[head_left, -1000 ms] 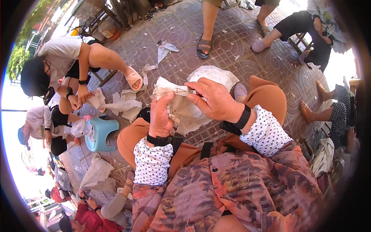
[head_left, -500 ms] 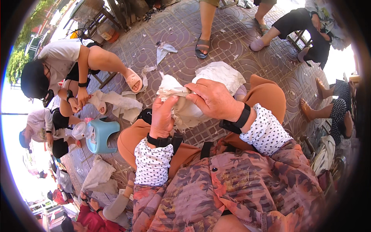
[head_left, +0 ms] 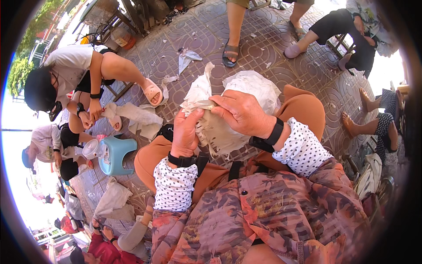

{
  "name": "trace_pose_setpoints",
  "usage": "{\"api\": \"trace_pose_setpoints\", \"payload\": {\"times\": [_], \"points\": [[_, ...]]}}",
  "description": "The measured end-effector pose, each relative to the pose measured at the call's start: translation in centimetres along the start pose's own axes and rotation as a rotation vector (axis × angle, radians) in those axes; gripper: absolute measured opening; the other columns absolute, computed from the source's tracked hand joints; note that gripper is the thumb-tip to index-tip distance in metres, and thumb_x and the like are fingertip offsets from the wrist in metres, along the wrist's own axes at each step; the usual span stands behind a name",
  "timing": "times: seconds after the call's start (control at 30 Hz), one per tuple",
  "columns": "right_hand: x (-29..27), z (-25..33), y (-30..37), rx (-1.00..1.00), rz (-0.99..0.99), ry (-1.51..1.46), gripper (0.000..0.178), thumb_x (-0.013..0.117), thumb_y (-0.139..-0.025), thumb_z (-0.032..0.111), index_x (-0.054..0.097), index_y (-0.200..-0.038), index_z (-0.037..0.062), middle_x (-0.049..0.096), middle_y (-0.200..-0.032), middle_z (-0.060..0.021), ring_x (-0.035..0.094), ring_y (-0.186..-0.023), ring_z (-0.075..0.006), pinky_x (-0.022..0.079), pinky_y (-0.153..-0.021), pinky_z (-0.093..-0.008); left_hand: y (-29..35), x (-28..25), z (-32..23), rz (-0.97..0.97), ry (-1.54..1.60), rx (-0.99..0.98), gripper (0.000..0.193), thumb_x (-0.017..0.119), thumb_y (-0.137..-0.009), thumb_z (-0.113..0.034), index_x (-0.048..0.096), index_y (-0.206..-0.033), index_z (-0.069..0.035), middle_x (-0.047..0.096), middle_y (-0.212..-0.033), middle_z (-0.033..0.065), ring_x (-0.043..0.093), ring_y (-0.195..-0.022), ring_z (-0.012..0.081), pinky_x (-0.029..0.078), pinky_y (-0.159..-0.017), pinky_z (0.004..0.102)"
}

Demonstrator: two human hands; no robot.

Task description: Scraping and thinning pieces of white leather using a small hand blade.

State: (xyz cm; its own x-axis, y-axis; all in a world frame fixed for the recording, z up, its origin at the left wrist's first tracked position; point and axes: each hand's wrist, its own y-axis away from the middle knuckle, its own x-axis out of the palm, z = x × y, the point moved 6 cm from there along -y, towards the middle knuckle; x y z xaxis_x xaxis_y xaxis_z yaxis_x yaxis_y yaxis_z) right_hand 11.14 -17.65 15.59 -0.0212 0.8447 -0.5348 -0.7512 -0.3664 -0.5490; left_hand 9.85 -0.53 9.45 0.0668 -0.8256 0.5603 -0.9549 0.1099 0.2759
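Our left hand and right hand both pinch frayed cloth above the tiled floor; a blue stool stands near our left knee.

Pale cloth partly hidden behind right grip; standing person cut off at top.

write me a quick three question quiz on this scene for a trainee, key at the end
1. What is the left hand holding?

2. True or false: a blue stool stands to the person's right.

3. Which pattern is on the white cuffs above the wrists?
a) stripes
b) dark dots
c) checks

Key:
1. A pale cloth with ragged edges.
2. False; the blue stool stands to the left.
3. b
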Motion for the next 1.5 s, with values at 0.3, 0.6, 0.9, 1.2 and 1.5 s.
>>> {"api": "trace_pose_setpoints", "payload": {"times": [0.3,0.6,0.9,1.2,1.5], "points": [[0.1,0.1,0.3,-0.007,-0.029,-0.034,0.02,0.07,-0.089,0.015,0.07,-0.106,0.0033,0.059,-0.075,-0.009,0.061,-0.066,-0.0291,0.049,-0.057,-0.038,0.2,0.9,-0.1,0.066,0.074,-0.049,0.035,0.06,-0.094,-0.001,0.057,-0.129,0.001,0.068,-0.118,0.0099,0.067,-0.104,0.0197,0.053,-0.093,0.0327],[-0.3,-2.0,0.4,0.274,-0.125,-0.318,0.025,0.069,-0.093,0.015,0.068,-0.112,-0.0013,0.063,-0.082,-0.0139,0.062,-0.073,-0.0292,0.049,-0.066,-0.0352,-0.2,-0.7,-0.7,-0.035,0.045,0.071,0.023,0.058,-0.088,-0.008,0.066,-0.107,0.001,0.07,-0.106,0.01,0.066,-0.101,0.0217,0.05,-0.095,0.0365],[-0.1,-1.2,0.5,0.177,-0.068,-0.165,0.025,0.07,-0.091,0.015,0.068,-0.11,-0.0007,0.063,-0.082,-0.0135,0.063,-0.072,-0.0303,0.05,-0.063,-0.0365,-0.5,-2.2,-0.3,-0.099,0.11,0.087,0.021,0.057,-0.089,-0.016,0.066,-0.1,-0.001,0.069,-0.106,0.0109,0.064,-0.103,0.0252,0.049,-0.098,0.04],[-0.1,-0.3,0.2,0.056,-0.019,-0.038,0.027,0.071,-0.088,0.016,0.067,-0.111,0.0016,0.06,-0.08,-0.012,0.062,-0.07,-0.0316,0.05,-0.061,-0.0408,-0.3,-1.8,0.0,-0.105,0.163,0.01,0.021,0.058,-0.089,-0.013,0.067,-0.099,0.003,0.069,-0.101,0.0121,0.066,-0.096,0.0238,0.051,-0.093,0.0385],[-0.1,0.0,0.3,0.014,0.0,0.017,0.027,0.07,-0.089,0.017,0.067,-0.111,0.0031,0.057,-0.078,-0.0105,0.061,-0.069,-0.0293,0.049,-0.059,-0.0395,-0.4,-2.5,0.5,-0.075,0.13,-0.029,0.02,0.057,-0.09,-0.015,0.067,-0.102,-0.002,0.07,-0.107,0.0105,0.065,-0.103,0.0256,0.05,-0.098,0.0407]]}}
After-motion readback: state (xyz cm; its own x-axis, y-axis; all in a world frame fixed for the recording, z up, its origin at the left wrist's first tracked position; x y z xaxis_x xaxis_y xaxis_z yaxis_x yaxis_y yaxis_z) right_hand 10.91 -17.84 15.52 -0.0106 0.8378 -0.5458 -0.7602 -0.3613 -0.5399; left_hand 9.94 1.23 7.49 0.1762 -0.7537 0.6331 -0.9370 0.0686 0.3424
